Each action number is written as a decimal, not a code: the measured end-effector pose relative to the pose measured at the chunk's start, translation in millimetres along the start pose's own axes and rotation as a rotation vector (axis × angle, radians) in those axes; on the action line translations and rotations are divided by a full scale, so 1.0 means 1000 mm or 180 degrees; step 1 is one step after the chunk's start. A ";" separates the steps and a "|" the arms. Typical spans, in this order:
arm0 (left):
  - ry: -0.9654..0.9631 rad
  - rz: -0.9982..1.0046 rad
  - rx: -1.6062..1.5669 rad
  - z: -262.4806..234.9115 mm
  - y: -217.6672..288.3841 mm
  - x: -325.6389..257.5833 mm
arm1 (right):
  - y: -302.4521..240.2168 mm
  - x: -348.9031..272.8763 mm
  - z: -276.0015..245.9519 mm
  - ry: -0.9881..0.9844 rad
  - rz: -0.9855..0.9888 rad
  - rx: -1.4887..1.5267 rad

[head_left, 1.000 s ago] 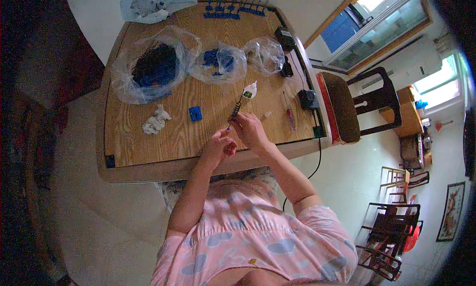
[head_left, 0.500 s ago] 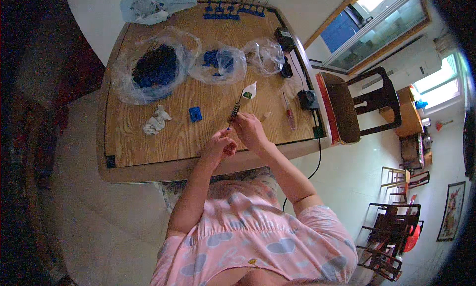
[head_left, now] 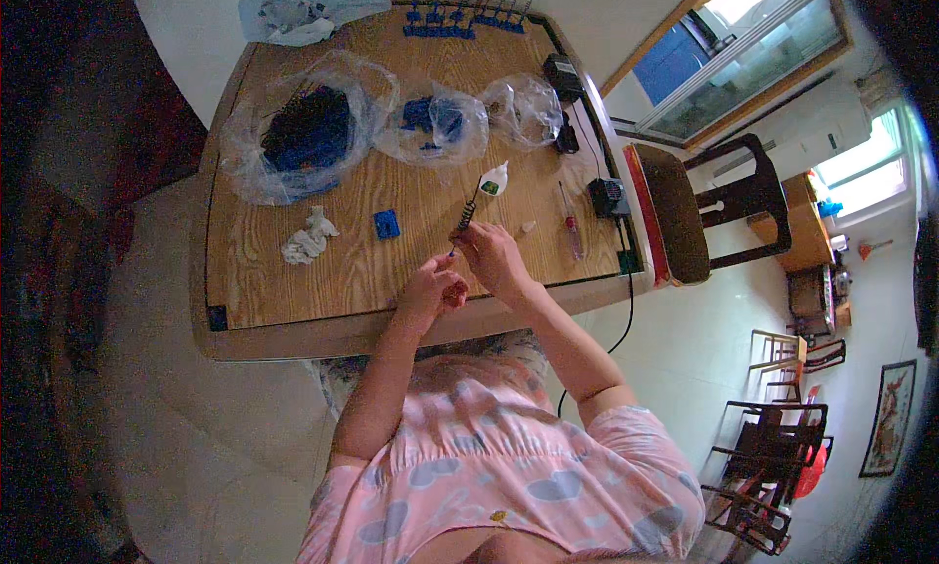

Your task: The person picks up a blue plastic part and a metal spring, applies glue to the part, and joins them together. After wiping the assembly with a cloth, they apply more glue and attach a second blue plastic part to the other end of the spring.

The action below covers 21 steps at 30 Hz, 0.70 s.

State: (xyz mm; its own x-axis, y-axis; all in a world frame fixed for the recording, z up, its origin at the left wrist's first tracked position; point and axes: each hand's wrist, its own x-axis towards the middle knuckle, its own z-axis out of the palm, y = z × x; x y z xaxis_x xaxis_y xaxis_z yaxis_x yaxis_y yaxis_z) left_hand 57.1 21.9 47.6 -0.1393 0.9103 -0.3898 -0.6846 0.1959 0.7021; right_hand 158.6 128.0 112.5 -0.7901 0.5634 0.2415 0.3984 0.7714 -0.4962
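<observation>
Near the table's front edge, my right hand is closed around the lower end of a dark coil spring, which sticks up and away from the fingers. Just to its left, my left hand is closed, its fingertips at a tiny blue piece by the spring's lower end; most of that piece is hidden. Beyond the spring's tip is a small white squeeze bottle with a green label. A flat blue block with holes lies left of my hands.
Clear plastic bags hold dark springs and blue parts. Springs on blue bases stand at the back. Crumpled tissue lies left; a screwdriver and black adapter lie right. A chair stands beside the table.
Both hands keep nearly the same place and grip on the spring. Only a very slight shift of the view shows.
</observation>
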 end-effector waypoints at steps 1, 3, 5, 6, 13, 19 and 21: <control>-0.0043 0.0003 -0.0043 -0.001 -0.001 0.001 | -0.002 0.000 -0.001 -0.0026 0.0049 0.0030; -0.0091 0.0001 -0.0084 -0.002 -0.003 0.002 | 0.001 -0.001 0.000 -0.0049 0.0105 0.0058; -0.0176 0.0059 -0.0083 -0.003 -0.005 0.003 | 0.007 -0.002 0.005 0.0079 -0.0100 0.0062; -0.0174 0.0057 -0.0085 -0.004 -0.006 0.004 | 0.008 -0.002 0.006 0.0075 -0.0100 0.0064; -0.0174 0.0057 -0.0107 -0.003 -0.004 0.003 | 0.013 -0.003 0.011 0.0337 -0.0180 0.0171; -0.0153 0.0076 -0.0178 0.000 -0.001 0.000 | 0.014 -0.003 0.013 0.0378 -0.0121 0.0109; -0.0133 0.0104 -0.0222 -0.001 -0.001 0.000 | 0.010 -0.001 0.009 0.0393 -0.0132 0.0099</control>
State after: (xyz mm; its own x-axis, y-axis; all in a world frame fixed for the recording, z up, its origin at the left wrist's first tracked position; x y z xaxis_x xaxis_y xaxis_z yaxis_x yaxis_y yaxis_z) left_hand 57.1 21.3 46.9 -0.1334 0.9305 -0.3410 -0.7285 0.1413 0.6703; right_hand 159.6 132.1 99.8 -0.7415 0.5648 0.3623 0.3503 0.7864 -0.5088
